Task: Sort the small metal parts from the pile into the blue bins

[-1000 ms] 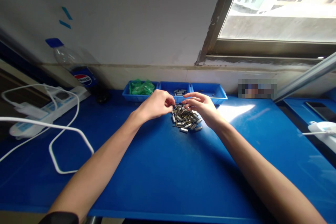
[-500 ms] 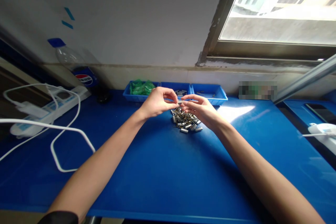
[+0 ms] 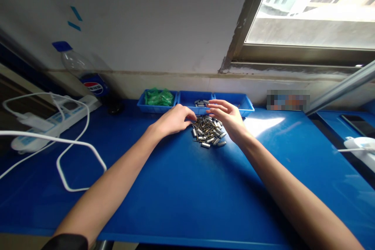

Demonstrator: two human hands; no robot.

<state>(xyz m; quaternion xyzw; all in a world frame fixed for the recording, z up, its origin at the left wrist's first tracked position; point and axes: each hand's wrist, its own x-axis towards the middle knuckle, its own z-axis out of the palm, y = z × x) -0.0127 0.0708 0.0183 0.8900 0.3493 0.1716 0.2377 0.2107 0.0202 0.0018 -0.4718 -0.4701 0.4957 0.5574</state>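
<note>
A loose pile of small pale blocks and thin brass-coloured pins (image 3: 208,131) lies on the blue table. My left hand (image 3: 174,120) reaches down to the pile's left edge, thumb and forefinger apart, with nothing visible between them. Over the right rear of the pile hovers my right hand (image 3: 228,117), its fingers stretched out and slightly spread. Its fingertips are close to the middle blue bin (image 3: 187,97), where several pale blocks (image 3: 201,103) lie. My right thumb is mostly hidden.
A blue bin with green plastic (image 3: 159,97) stands left of the middle one; another blue bin (image 3: 247,103) is on the right, partly covered by my hand. At left are a cola bottle (image 3: 93,84), a power strip (image 3: 70,105) and white cables (image 3: 96,152).
My hands have moved apart from the small pale piece they held between them. The left has lowered to the pile, and the right has opened its fingers near the middle bin.
</note>
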